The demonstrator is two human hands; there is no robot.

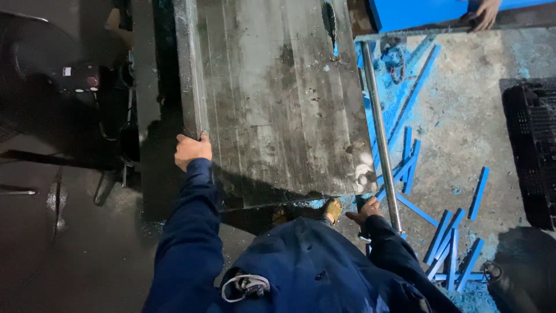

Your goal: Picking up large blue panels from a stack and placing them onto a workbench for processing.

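A large, scratched grey metal plate (278, 98) lies in front of me, its near edge above my body. My left hand (192, 150) grips the plate's near left corner, fingers curled over the edge. My right hand (365, 210) reaches under or at the plate's near right corner, close to a long steel rod (379, 127) that runs along the plate's right side. Whether the right hand holds the plate or only touches it is unclear. I wear dark blue sleeves.
Several blue offcut strips (449, 243) and blue dust lie on the concrete floor at right. A black crate (533, 145) stands at far right. Another person's hand (485, 13) rests on a blue panel (417, 11) at top. Dark machinery (81, 87) fills the left.
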